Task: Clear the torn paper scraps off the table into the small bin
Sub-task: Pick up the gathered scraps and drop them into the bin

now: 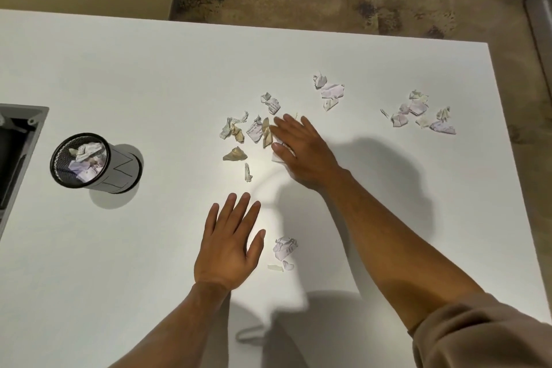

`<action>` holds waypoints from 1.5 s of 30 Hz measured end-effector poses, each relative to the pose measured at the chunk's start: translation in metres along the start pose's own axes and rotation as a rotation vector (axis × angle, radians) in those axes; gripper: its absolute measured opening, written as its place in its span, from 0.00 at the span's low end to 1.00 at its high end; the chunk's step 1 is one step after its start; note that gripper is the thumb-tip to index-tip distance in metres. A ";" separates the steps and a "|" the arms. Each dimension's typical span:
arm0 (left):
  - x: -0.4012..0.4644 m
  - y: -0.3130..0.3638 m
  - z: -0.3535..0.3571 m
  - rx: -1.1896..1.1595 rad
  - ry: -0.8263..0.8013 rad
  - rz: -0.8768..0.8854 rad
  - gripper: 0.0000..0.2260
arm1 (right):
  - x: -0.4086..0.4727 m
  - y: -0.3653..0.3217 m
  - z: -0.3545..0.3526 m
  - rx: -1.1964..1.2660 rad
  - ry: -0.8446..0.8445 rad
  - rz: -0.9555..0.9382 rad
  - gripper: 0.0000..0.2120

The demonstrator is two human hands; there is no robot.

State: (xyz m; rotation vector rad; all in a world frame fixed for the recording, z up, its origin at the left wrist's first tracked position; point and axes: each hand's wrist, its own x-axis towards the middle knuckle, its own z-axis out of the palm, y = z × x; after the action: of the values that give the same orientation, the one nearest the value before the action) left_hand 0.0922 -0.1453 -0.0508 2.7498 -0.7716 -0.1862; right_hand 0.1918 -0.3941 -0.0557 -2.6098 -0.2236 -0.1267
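1. Right hand (301, 152) is lying flat on the table (119, 84), fingers straight, gripping nothing; its fingertips are touching the right edge of the middle scraps (254, 131), and a white scrap (276, 157) is showing under the thumb side.
2. Left hand (230, 242) is resting nearer the person, palm down, fingers spread and straight, holding nothing and touching no paper.
3. Middle scraps are sitting scattered at table centre, white and tan pieces mixed.
4. Two more clusters are lying farther right: one (328, 92) just beyond the right hand, another (418, 113) near the table's right edge.
5. A small pair of scraps (285, 251) is lying just right of the left hand, apart from it.
6. Bin (95, 161), a black mesh cup, is standing well to the left, tilting in the wide-angle view, with crumpled paper showing inside.
7. A grey box (18, 140) is sitting at the left edge, beside the bin.
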 end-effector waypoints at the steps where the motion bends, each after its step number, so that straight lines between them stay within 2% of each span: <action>1: 0.000 0.000 0.000 0.003 -0.003 -0.001 0.23 | -0.001 0.000 -0.002 0.060 -0.004 0.006 0.19; 4: 0.001 0.000 0.000 0.009 -0.014 -0.006 0.23 | 0.008 -0.004 -0.011 0.251 0.152 0.109 0.14; 7: 0.001 -0.001 0.001 0.018 -0.025 -0.006 0.23 | 0.028 -0.010 -0.012 0.203 0.319 0.150 0.16; 9: 0.001 0.000 0.001 0.015 -0.017 -0.003 0.23 | 0.045 -0.012 -0.006 0.146 0.207 0.181 0.23; 11: 0.000 0.000 0.001 0.011 -0.004 0.004 0.23 | 0.056 -0.016 0.000 0.070 -0.037 0.204 0.27; 12: 0.000 -0.001 0.002 0.009 0.000 0.007 0.23 | 0.060 -0.018 0.004 0.023 -0.142 0.189 0.29; 14: 0.000 -0.001 0.002 0.015 0.001 0.007 0.23 | 0.061 -0.025 0.008 -0.040 -0.240 0.114 0.30; 18: 0.000 -0.001 0.002 0.018 -0.002 0.003 0.23 | 0.044 -0.037 0.017 -0.111 -0.316 -0.073 0.27; 21: 0.000 -0.001 0.001 0.026 -0.003 0.005 0.24 | 0.020 -0.036 0.022 -0.107 -0.234 -0.221 0.25; 26: 0.000 0.000 0.001 0.019 0.017 0.008 0.23 | -0.012 -0.039 0.014 -0.082 -0.287 -0.267 0.22; 29: -0.001 0.000 0.000 -0.058 0.090 0.024 0.19 | -0.022 -0.043 -0.008 0.008 -0.198 -0.185 0.21; 31: -0.004 -0.001 -0.001 -0.140 0.176 0.029 0.17 | -0.032 -0.040 -0.026 0.044 -0.032 -0.043 0.20; 33: -0.008 0.001 -0.004 -0.241 0.240 -0.029 0.19 | -0.043 -0.028 -0.037 0.013 0.107 0.141 0.19; 35: -0.004 0.009 -0.019 -0.507 0.306 -0.174 0.24 | -0.051 -0.012 -0.042 -0.039 0.104 0.308 0.21; 37: 0.012 0.012 -0.034 -0.699 0.316 -0.271 0.29 | -0.054 -0.001 -0.041 -0.045 0.027 0.392 0.23; 41: 0.067 -0.007 -0.045 -0.500 0.188 -0.213 0.33 | -0.051 -0.002 -0.032 -0.169 -0.133 0.334 0.25; 43: 0.089 -0.014 -0.045 -0.441 0.045 -0.183 0.36 | -0.050 -0.007 -0.028 -0.216 -0.164 0.331 0.25; 45: 0.102 -0.015 -0.039 -0.309 -0.084 -0.073 0.39 | -0.048 -0.012 -0.025 -0.218 -0.190 0.324 0.25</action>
State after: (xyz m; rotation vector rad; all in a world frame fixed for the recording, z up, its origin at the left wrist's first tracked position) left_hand 0.1941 -0.1773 -0.0229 2.4897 -0.6057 -0.4026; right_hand 0.1412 -0.4028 -0.0347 -2.8345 0.1586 0.2233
